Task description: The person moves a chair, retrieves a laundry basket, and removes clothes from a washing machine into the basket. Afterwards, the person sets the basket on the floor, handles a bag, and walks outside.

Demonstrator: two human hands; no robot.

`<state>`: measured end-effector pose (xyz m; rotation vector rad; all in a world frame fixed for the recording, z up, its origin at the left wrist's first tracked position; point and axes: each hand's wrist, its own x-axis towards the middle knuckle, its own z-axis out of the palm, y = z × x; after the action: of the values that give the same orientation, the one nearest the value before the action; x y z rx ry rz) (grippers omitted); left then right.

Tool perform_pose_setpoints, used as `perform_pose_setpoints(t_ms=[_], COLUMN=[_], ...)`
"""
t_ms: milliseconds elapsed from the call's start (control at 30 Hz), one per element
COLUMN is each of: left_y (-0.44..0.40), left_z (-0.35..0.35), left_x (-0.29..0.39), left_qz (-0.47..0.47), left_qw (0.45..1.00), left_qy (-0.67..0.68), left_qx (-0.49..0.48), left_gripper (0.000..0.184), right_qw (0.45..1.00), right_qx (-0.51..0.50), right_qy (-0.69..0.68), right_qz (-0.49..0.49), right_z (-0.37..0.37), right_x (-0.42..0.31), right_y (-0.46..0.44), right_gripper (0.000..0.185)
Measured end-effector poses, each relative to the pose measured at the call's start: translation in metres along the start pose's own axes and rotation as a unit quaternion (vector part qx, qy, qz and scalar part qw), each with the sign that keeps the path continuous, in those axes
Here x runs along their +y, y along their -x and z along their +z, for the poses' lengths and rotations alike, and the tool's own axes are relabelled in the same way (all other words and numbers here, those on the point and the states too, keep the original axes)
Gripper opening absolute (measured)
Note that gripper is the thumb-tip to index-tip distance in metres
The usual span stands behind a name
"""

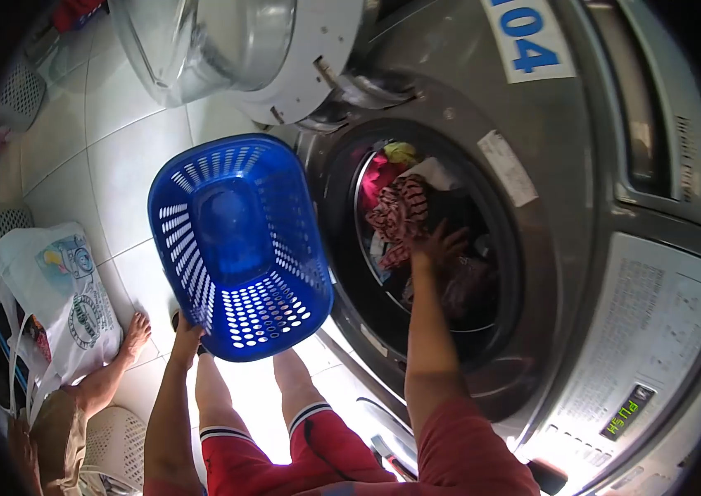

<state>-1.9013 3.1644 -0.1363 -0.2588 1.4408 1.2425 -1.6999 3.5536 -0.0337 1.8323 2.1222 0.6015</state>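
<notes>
My left hand [187, 332] is closed on the near left edge of a blue plastic laundry basket [239, 349], with the fingertips partly hidden. The basket has slotted sides, and its bare bottom faces up at me. Inside the front-loading washing machine [544, 273], my right hand [441, 246] reaches into the drum with fingers spread over the laundry. Right beside those fingers lies a striped reddish garment [401, 211]. Pink cloth [377, 178], a yellow piece [401, 153] and dark clothes [462, 285] surround it.
The machine's round glass door [226, 41] stands swung open at the top. A lit display [627, 411] is on the control panel at lower right. To the left are a white bag [61, 289], a light perforated basket [115, 442] and another person's foot [137, 337] on the tiles.
</notes>
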Motion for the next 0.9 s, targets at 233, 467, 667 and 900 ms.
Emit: perform_pose_setpoints(t_ms=[233,467,667,900], left_y=[-0.014,-0.022,-0.080,-0.036], left_z=[0.007,0.009,-0.068,-0.007], left_x=[-0.013,-0.019,-0.116,-0.044], left_qz=[0.059,0.062,-0.058,0.089], left_qw=[0.993,0.984,0.950,0.985], left_qy=[-0.057,-0.112,0.308,-0.071], left_qx=[0.090,0.125,-0.011,0.130], left_gripper=[0.057,0.044,0.049,0.038], right_qw=[0.903,0.733,0.709,0.943], right_qx=[-0.125,-0.185,-0.276,0.049], right_qy=[-0.411,-0.653,-0.646,-0.315], right_qz=[0.003,0.043,-0.064,-0.100], right_z=[0.054,-0.043,-0.113,-0.070], right_x=[0.005,-0.026,-0.099,-0.044], right_y=[-0.013,0.122,0.225,0.113], right_gripper=[0.033,0.013,0.024,0.060])
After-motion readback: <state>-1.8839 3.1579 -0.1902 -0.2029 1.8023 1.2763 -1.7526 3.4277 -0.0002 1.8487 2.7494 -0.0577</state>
